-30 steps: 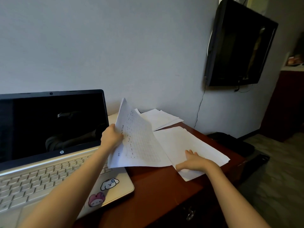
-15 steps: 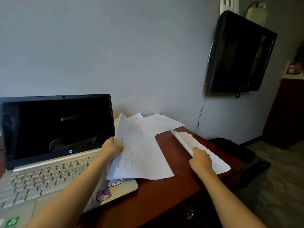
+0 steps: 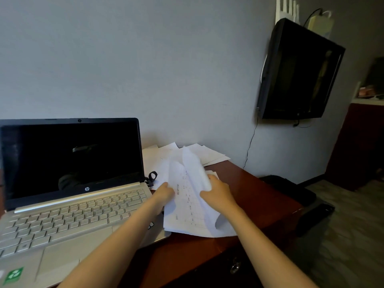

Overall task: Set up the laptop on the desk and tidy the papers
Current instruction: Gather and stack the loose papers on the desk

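An open silver laptop with a dark screen stands on the left of the reddish-brown desk. My left hand grips the left edge of a printed sheet just right of the keyboard. My right hand holds a bent bundle of white sheets against that printed sheet, above the desk. More loose papers lie at the back of the desk by the wall.
A black strap loop lies by the laptop's hinge. A dark TV hangs on the wall at right, with a cable running down. A black bag sits on the floor past the desk's right edge. A drawer key is in the desk front.
My right hand lifted the sheets from the desk's right side and carried them left onto the printed sheet in my left hand. The right part of the desk is now bare.
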### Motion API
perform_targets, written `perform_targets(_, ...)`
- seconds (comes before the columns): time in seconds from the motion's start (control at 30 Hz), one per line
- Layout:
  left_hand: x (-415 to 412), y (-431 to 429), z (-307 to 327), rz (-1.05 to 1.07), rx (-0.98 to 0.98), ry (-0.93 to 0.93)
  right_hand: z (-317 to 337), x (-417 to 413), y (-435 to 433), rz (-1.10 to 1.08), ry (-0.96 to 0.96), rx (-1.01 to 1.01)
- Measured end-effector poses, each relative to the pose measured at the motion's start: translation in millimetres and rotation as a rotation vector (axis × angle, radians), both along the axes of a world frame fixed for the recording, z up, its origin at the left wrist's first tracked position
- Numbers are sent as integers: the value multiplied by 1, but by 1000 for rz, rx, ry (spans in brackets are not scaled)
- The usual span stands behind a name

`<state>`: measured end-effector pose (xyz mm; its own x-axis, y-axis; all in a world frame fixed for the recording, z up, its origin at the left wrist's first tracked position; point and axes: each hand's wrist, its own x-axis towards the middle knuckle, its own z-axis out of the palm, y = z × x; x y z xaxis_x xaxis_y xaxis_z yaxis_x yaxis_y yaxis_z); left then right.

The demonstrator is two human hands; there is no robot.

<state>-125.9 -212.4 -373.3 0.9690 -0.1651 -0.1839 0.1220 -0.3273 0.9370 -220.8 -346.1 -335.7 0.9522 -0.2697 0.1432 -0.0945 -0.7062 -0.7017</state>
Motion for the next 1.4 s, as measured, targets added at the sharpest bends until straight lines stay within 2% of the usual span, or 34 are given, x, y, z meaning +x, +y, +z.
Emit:
perform_targets(0.23,-2,-8,2,-131,-81,121,-12,4,23,199,244,113)
perform_targets(0.3,-5,-7,3,-171,-177,181,-12,4,23,195,287,200)
perform_targets(0.4,-10,-4,8,-208,-275,163,-11,1,11,130,322,380)
perform_targets(0.5,-15,-1,16,-200,-242,209,-16,0,-6,111,296,384)
perform_targets(0.57,-13,-2,14,-279,80,149,-20,2,-16,62,240,339)
perform_targets(0.6,-10,-5,10,-261,172,122,-23,2,-21,7,207,281)
perform_targets(0.67,-8,-6,7,-222,161,81,-29,2,-34,-171,178,91)
perform_targets(0.73,-11,-7,8,-255,279,-43,-34,-2,-46,-364,229,-96)
perform_targets(0.83,-8,-7,1,-101,58,-98,-41,-10,-56,-481,288,-198)
perform_targets(0.9,-11,-7,7,-64,25,-151,-42,-10,-60,-481,228,-101)
perform_targets(1.0,-17,-8,18,-82,-96,-228,-32,-2,-73,-474,48,369)
perform_targets(1.07,-22,-10,28,-86,-179,-265,-23,-1,-80,-412,-28,581)
perform_targets(1.17,-25,-11,41,-73,-242,-309,-7,-2,-84,-375,-210,662)
perform_targets(1.27,-23,-14,55,-84,-256,-373,7,-4,-81,-378,-381,629)
perform_targets(1.4,-21,-20,73,-93,-316,-393,20,-4,-78,-307,-502,646)
